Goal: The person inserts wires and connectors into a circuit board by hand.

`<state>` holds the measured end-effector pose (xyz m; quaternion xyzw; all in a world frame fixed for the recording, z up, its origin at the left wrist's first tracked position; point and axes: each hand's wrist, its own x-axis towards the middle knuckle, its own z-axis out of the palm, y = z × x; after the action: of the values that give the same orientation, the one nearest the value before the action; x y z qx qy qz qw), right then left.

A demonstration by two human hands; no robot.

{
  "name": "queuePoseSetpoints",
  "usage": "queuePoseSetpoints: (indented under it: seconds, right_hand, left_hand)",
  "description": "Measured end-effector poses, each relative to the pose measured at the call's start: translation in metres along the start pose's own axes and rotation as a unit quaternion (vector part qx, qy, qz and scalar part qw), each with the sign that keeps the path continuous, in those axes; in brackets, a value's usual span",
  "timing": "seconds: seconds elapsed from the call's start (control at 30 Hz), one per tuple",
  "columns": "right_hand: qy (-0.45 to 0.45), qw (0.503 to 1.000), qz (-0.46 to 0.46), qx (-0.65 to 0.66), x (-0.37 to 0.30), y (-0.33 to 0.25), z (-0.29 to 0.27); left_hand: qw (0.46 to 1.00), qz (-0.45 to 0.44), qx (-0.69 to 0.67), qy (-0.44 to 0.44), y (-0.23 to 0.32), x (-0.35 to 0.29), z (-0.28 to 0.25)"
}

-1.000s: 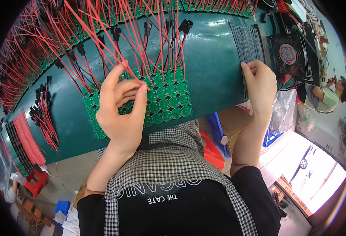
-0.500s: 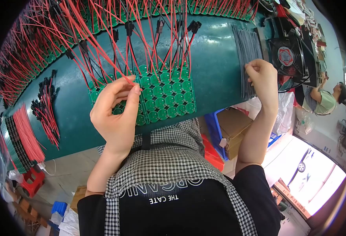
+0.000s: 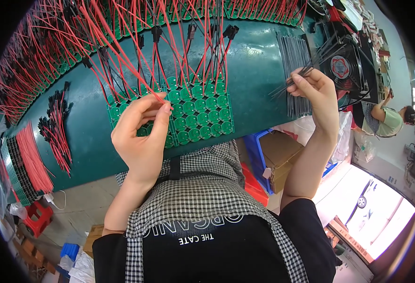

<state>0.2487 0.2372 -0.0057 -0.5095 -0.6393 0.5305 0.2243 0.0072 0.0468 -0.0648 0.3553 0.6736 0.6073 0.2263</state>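
My left hand [image 3: 140, 134] pinches red wire [image 3: 143, 81] between thumb and forefinger, its tip just past the fingers. Beneath that hand lies a panel of round green circuit boards [image 3: 200, 111], partly hidden by it. Red and black wires with black plug connectors [image 3: 232, 31] rise from the panel's far rows. On the right, my right hand [image 3: 319, 96] is closed on a few thin black wires [image 3: 318, 60], which fan out past both sides of the fingers. Under them a flat row of dark grey wires [image 3: 291, 52] rests on the green table [image 3: 252, 85].
Wired boards [image 3: 122, 29] line the table's far side. At left are a connector bundle [image 3: 56, 127], red wires [image 3: 34, 158] and a dark strip stack [image 3: 19, 172]. A black fan [image 3: 344, 66] stands right. Below are a blue crate [image 3: 256, 151] and cardboard box [image 3: 280, 155]. Another person [image 3: 389, 118] sits far right.
My right hand has lifted a few black wires from the row and they now spread from its fingers. The left hand stays over the panel, shifted very slightly, still pinching the red wire.
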Motion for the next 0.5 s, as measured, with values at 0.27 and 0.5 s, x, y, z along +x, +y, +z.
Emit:
queuePoseSetpoints:
  seconds: [0.27, 0.5]
  right_hand:
    - [0.105, 0.990, -0.098, -0.009, -0.014, 0.005, 0.034]
    - [0.171, 0.975, -0.143, -0.019, -0.026, 0.017, 0.056]
  left_hand:
    - [1.000, 0.008, 0.026, 0.003, 0.000, -0.001, 0.003]
    - [0.999, 0.031, 0.029, 0.011, -0.006, -0.001, 0.005]
